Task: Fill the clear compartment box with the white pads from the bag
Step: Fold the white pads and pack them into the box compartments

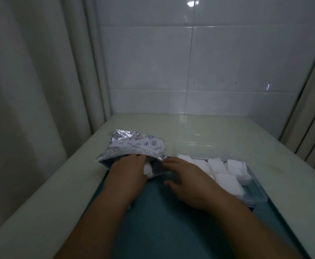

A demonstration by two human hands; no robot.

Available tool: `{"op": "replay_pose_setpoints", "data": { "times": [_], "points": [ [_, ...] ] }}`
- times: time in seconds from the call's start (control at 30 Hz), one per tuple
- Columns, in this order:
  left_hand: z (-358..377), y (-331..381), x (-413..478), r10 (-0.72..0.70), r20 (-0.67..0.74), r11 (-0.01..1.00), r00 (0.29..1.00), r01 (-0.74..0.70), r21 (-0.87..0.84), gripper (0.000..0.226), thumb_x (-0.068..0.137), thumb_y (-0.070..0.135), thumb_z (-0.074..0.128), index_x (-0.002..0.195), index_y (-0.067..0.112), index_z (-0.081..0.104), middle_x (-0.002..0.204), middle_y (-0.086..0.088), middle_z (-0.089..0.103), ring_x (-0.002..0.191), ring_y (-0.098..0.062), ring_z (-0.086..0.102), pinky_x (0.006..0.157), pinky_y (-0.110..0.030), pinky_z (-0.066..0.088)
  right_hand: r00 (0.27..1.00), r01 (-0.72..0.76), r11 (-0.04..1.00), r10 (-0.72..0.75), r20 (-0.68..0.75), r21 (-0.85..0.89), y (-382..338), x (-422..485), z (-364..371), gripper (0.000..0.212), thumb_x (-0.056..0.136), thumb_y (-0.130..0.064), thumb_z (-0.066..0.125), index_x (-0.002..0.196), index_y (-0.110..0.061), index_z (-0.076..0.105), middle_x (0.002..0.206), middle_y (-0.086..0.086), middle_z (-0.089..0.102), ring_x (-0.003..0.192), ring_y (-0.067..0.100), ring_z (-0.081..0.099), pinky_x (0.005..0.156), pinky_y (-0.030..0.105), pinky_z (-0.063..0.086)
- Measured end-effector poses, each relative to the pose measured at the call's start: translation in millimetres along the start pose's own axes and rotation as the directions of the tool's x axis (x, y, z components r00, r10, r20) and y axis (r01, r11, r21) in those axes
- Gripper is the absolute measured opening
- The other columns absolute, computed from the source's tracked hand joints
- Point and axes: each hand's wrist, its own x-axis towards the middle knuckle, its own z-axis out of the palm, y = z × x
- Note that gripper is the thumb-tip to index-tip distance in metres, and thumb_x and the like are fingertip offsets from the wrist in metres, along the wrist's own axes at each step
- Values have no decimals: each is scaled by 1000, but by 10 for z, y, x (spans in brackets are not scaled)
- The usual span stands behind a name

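A crinkled silver-and-white printed bag (134,144) lies on the table's left side with its mouth facing me. My left hand (128,171) reaches into that mouth, fingers curled round white pads (147,170) that show at the opening. My right hand (186,178) is beside it, its fingertips touching the bag's right rim, fingers fairly straight. To the right stands the clear compartment box (257,186), with several white pads (225,171) lying in its compartments.
A teal mat (162,221) covers the near middle of the pale table (209,128). White tiled wall stands behind, with curtains at the left (31,90) and right (313,118) edges.
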Motion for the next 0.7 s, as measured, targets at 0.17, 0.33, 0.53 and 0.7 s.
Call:
{"op": "replay_pose_setpoints", "data": {
  "times": [0.17,0.33,0.53,0.7],
  "points": [
    [85,-123,17,-85,131,995,988,91,-39,64,82,19,68,138,37,42,142,2,50,127,-24,50,103,-36,44,1000,0,1000,0,18,-21,8,20,36,52,91,-29,59,141,-29,45,151,-16,35,133,4,37,100,6,18],
    [146,-151,35,-20,133,995,991,33,-95,70,82,15,66,139,46,38,148,6,44,132,-18,46,105,-30,41,999,-14,999,16,38,-30,13,10,36,53,92,-31,58,143,-30,43,152,-16,33,134,4,36,100,9,18],
    [91,-105,27,-2,135,996,991,13,-84,49,80,32,62,127,40,51,133,1,59,117,-22,58,93,-35,50,999,-14,1000,15,40,-20,-2,6,23,53,91,-30,59,142,-30,43,151,-16,34,133,5,37,98,8,19],
    [72,-124,29,10,130,996,991,2,-89,53,77,21,66,127,37,55,135,2,58,120,-19,56,96,-26,45,999,-11,1000,12,41,-15,-8,8,23,52,90,-30,60,140,-30,46,150,-15,37,132,5,39,99,8,20]
  ]
}}
